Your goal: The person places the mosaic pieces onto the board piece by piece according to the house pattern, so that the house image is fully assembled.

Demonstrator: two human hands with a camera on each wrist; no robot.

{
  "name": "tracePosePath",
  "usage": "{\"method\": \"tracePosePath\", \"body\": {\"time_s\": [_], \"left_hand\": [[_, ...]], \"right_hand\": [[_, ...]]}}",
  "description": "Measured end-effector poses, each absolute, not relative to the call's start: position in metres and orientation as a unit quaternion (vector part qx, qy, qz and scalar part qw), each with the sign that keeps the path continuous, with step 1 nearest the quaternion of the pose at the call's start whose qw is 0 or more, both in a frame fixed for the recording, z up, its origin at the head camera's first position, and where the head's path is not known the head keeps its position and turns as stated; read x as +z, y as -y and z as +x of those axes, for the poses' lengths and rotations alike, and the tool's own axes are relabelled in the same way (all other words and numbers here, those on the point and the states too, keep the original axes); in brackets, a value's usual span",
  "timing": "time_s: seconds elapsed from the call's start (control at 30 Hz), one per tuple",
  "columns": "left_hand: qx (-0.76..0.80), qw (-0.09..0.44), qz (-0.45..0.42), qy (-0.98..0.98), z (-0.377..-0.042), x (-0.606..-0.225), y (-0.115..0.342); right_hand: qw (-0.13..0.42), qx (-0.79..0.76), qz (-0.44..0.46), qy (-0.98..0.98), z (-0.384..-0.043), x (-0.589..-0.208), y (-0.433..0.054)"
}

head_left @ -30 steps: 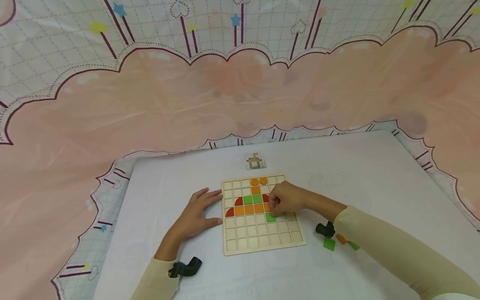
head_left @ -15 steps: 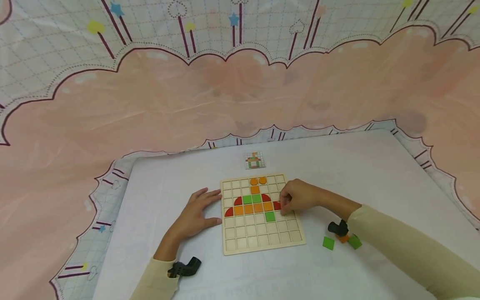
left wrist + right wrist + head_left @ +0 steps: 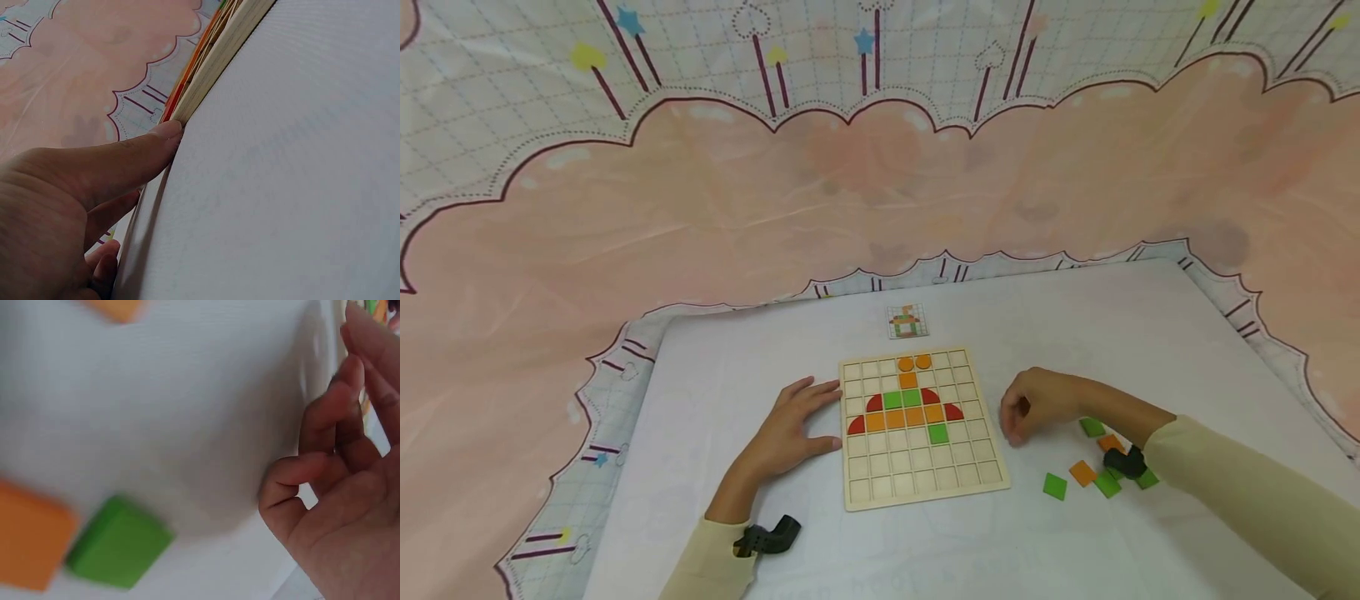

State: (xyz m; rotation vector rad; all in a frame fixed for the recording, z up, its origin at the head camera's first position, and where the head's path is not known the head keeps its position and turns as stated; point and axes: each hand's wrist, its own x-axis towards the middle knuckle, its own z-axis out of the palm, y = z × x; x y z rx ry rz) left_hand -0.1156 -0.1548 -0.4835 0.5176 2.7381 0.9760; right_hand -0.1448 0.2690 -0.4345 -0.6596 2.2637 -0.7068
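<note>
The wooden board [image 3: 880, 466] lay flat near the middle of the white surface [image 3: 955, 554], well in from the far edge. Of the two hands, the left hand [image 3: 792, 427] gripped nothing: its fingers reached out straight, with thumb and fingertips touching the board's left side, probably to stop the board sliding. The right hand [image 3: 1041, 406] hung just beyond the board's right side, fingers loosely curled, with nothing visible in its grasp.

A small pattern card [image 3: 907, 321] lay between the board and the surface's far edge, seemingly put there to be easily seen above the work. Loose green and orange tiles [image 3: 1055, 487] lay toward the surface's right edge, some partly behind the right forearm, a place that likely suited that arm's reach. On the board, each piece sat in a grid square, whose raised lines presumably kept the rows straight: two orange discs [image 3: 906, 364] along the far side, red quarter-rounds [image 3: 954, 412] ending two rows, and one green square [image 3: 938, 433] below the rightmost orange one.
</note>
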Motion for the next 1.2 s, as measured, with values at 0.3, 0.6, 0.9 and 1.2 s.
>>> {"method": "tracePosePath", "body": {"time_s": [0.3,0.6,0.9,1.2], "left_hand": [[0.331,0.091,0.179,-0.922,-0.115,-0.483,0.155],[0.328,0.090,0.178,-0.923,-0.114,-0.483,0.155],[0.331,0.088,0.179,-0.923,-0.115,-0.486,0.157],[0.332,0.089,0.179,-0.922,-0.115,-0.486,0.157]], "right_hand": [[0.368,-0.217,-0.262,-0.865,-0.122,-0.433,-0.281],[0.323,-0.164,-0.309,-0.880,-0.111,-0.440,-0.284],[0.309,-0.245,-0.332,-0.857,-0.121,-0.443,-0.291],[0.321,-0.240,-0.325,-0.856,-0.124,-0.443,-0.290]]}}
